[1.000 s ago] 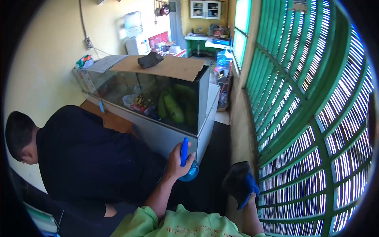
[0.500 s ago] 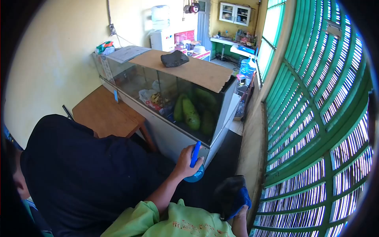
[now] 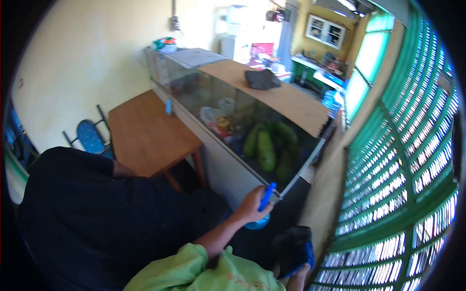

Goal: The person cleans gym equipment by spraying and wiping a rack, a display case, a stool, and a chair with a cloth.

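Observation:
My left hand point(image 3: 251, 207), reaching forward from a green sleeve, is closed around what looks like a spray bottle. Its blue head point(image 3: 267, 196) sticks up above the fingers, and the teal bottle body point(image 3: 258, 223) shows below them. The front corner of the glass display case point(image 3: 233, 145) is just beyond this hand. Lower right, my right hand point(image 3: 299, 276) is closed on a black and blue cloth point(image 3: 292, 250), which hides most of the fingers. Inside the case lie several large green fruits point(image 3: 265, 150).
A person in a black shirt point(image 3: 107, 218) is close on my left. Beyond them stand a wooden table point(image 3: 145, 128) and a blue chair point(image 3: 91, 137). A dark stone point(image 3: 262, 79) rests on cardboard point(image 3: 303, 107) atop the case. Green slatted bars point(image 3: 388, 179) line the right side.
The view has swung left, so the case and both hands appear farther right, and the blue chair now shows. Both hands keep hold of the same things.

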A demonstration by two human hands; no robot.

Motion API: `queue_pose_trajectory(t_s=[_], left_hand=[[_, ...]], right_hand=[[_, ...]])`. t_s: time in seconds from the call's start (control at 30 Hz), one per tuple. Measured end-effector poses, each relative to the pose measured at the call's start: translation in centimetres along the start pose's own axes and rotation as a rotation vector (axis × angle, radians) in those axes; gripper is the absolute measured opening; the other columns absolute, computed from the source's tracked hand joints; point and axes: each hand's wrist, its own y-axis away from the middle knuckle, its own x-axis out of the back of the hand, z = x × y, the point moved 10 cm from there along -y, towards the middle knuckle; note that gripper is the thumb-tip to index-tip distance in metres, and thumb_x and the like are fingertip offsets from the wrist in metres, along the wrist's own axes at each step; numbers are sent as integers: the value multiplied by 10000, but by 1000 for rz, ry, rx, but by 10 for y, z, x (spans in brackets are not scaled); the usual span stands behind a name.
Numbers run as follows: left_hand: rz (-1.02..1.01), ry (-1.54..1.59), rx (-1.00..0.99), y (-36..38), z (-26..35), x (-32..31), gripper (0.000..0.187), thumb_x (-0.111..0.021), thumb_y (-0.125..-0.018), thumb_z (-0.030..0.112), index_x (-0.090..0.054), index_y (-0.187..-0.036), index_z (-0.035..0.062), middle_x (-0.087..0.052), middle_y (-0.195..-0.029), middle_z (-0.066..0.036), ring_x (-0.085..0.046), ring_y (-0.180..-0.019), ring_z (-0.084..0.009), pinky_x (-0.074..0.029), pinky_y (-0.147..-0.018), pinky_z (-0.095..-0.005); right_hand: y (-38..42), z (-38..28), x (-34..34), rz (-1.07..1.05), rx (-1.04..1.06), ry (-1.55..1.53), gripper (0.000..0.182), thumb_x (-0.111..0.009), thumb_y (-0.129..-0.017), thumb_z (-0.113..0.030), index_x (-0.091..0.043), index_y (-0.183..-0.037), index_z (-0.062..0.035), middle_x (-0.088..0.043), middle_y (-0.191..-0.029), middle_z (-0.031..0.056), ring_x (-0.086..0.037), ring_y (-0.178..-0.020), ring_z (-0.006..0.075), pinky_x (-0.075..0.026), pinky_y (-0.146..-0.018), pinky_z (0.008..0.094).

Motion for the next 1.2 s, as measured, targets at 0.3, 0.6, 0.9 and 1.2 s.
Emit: queue_pose_trajectory(t_s=[0.3, 0.6, 0.9, 1.2], left_hand=[[-17, 12, 47, 6, -5, 6, 411, -685, -786, 144, -553, -1157, 25, -628, -1016, -174, -638, -929, -351, -495, -802, -392], [-72, 78, -3, 15, -7, 49, 425, -684, -781, 153, -542, -1156, 11, -623, -1019, -192, -621, -934, -381, -491, -822, -406], [-64, 151, 33, 18, -11, 105, 393, -724, -786, 135, -582, -1138, 32, -636, -924, -113, -632, -759, -219, -491, -717, -324], [-74, 168, 137, 10, -43, 105, 397, -715, -785, 134, -573, -1140, 30, -646, -1004, -145, -658, -885, -271, -496, -801, -340]], right_hand=[[9, 5, -14, 18, 13, 112, 748, -779, -745, -377, -446, -1324, -40, -516, -1279, 122, -512, -1159, 284, -409, -1006, 466], [-73, -3, -90, -34, -82, 258, 283, -676, -875, -205, -580, -1078, -34, -567, -941, 65, -545, -857, 200, -468, -765, 366], [-241, -27, -236, 272, 1063, 2363, 563, -522, -836, -186, -476, -1393, -246, -535, -1259, 206, -515, -1155, 357, -394, -992, 449], [-233, 53, -136, -251, 301, 2138, 455, -576, -799, -221, -574, -1243, -121, -547, -1295, 150, -511, -1198, 352, -401, -1006, 445]])
